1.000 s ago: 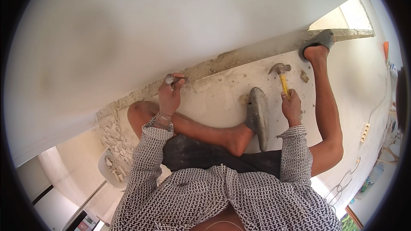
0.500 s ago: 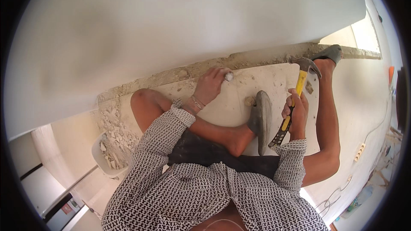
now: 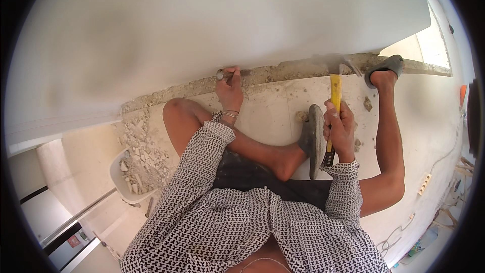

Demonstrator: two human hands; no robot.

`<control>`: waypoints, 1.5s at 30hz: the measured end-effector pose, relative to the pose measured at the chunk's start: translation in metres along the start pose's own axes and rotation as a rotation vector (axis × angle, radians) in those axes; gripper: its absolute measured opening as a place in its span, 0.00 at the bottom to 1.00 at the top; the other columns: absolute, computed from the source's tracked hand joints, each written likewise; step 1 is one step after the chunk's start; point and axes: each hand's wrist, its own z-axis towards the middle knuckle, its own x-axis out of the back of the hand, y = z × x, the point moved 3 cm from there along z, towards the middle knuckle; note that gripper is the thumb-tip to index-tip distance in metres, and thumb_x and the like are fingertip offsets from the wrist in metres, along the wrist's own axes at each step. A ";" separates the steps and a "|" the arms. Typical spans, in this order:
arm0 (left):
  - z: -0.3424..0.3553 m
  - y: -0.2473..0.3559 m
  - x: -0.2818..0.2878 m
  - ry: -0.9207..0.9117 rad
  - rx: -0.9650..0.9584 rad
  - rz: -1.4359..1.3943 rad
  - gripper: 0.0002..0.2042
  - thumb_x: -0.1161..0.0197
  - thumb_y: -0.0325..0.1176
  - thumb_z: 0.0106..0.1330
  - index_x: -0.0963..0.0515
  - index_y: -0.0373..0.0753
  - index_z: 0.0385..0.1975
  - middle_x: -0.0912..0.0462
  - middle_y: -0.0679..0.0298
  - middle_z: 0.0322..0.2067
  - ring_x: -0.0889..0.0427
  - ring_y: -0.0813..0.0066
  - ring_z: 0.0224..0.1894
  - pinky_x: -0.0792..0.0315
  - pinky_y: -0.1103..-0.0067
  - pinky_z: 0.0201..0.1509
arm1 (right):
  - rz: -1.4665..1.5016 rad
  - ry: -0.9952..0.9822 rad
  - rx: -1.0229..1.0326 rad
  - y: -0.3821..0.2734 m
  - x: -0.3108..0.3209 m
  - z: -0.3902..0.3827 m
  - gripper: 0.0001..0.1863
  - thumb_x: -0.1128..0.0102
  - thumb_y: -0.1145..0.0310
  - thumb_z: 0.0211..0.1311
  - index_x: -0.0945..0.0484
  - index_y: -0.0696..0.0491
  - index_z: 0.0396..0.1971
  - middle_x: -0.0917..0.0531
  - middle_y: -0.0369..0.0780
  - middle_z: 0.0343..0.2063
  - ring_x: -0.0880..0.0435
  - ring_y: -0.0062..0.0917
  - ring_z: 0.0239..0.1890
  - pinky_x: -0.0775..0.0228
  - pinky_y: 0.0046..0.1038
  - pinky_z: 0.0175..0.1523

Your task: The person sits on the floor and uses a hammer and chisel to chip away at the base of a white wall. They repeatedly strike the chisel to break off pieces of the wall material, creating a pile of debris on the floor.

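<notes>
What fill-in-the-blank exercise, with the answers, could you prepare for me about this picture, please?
1. The right hand grips the hammer by its black-and-____ handle.
2. The left hand, holding a rod, has bracelets around its ____.
3. The tub, with rubble in it, is on the person's ____-hand side.
4. The sleeves have a pattern in white and ____.

Missing words: yellow; wrist; left; black.
</notes>
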 end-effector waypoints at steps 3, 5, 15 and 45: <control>-0.003 0.009 -0.003 0.003 0.043 0.099 0.06 0.35 0.29 0.71 0.23 0.34 0.39 0.14 0.62 0.35 0.19 0.79 0.33 0.24 0.76 0.38 | -0.287 -0.084 0.249 -0.016 -0.009 0.001 0.12 0.44 0.62 0.75 0.24 0.57 0.41 0.28 0.32 0.19 0.31 0.16 0.15 0.39 0.24 0.21; -0.007 0.012 -0.002 0.059 0.056 0.116 0.06 0.34 0.29 0.70 0.22 0.34 0.39 0.14 0.61 0.34 0.18 0.77 0.33 0.24 0.76 0.40 | -0.466 -0.153 0.401 -0.049 -0.024 -0.002 0.12 0.42 0.63 0.74 0.23 0.59 0.40 0.23 0.39 0.21 0.24 0.23 0.19 0.33 0.29 0.27; -0.015 -0.027 -0.001 0.170 0.074 -0.108 0.08 0.38 0.26 0.71 0.23 0.30 0.46 0.14 0.55 0.41 0.13 0.69 0.44 0.22 0.75 0.48 | -0.879 -0.572 1.035 -0.195 -0.160 -0.019 0.14 0.39 0.61 0.69 0.24 0.57 0.42 0.17 0.45 0.25 0.18 0.44 0.27 0.28 0.43 0.31; -0.013 -0.023 0.008 0.166 0.014 0.024 0.09 0.36 0.32 0.69 0.21 0.34 0.42 0.14 0.52 0.34 0.12 0.56 0.36 0.21 0.70 0.41 | -1.247 -0.814 0.863 -0.191 -0.256 -0.001 0.19 0.48 0.54 0.75 0.28 0.58 0.46 0.17 0.49 0.25 0.16 0.49 0.28 0.24 0.45 0.34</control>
